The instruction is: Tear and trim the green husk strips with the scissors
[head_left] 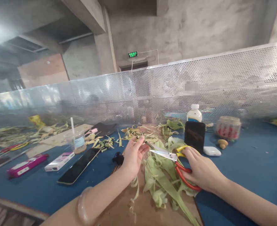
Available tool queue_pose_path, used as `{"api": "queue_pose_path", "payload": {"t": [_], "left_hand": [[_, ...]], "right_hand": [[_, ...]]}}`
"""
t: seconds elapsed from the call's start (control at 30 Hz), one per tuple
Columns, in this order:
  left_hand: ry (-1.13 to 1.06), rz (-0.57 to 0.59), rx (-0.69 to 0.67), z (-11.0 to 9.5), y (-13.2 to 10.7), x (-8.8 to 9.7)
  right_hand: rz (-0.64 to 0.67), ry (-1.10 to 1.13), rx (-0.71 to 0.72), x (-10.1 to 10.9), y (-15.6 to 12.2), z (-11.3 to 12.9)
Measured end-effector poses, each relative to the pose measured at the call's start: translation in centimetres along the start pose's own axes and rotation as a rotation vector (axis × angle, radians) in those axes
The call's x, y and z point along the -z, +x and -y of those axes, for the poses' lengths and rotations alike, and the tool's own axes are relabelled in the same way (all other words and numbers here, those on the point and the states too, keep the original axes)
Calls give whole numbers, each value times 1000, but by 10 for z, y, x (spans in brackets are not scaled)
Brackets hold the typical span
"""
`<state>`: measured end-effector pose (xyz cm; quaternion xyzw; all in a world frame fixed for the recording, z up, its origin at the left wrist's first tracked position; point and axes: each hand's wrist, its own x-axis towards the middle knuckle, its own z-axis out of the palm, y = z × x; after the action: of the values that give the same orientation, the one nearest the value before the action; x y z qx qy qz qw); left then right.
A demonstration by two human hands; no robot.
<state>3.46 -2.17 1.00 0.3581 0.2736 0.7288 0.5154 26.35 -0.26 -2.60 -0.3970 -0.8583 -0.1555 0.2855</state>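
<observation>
My right hand grips red and yellow handled scissors, blades open and pointing left. My left hand pinches a thin strip of green husk at its fingertips, just in front of the blade tips. Beneath both hands a heap of pale green husk strips lies on a brown board. A pale bangle sits on my left forearm.
On the blue table stand a black phone propped upright, a white bottle, an earbud case, a plastic jar, a drink cup with straw, a flat phone and pink boxes. A perforated metal screen closes the back.
</observation>
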Motion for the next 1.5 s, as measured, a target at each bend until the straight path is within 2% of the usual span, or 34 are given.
{"api": "queue_pose_path", "payload": {"t": [0.73,1.0,1.5], "left_hand": [[-63,-47,17,1,-1,2],[-59,-69,64,1,-1,0],[-60,-71,85,2,-4,-2]], "right_hand": [[44,-19,-32,-3,-2,0],[40,-4,-55,-5,-3,-2],[-41,5,-66,-6,-5,-1]]}}
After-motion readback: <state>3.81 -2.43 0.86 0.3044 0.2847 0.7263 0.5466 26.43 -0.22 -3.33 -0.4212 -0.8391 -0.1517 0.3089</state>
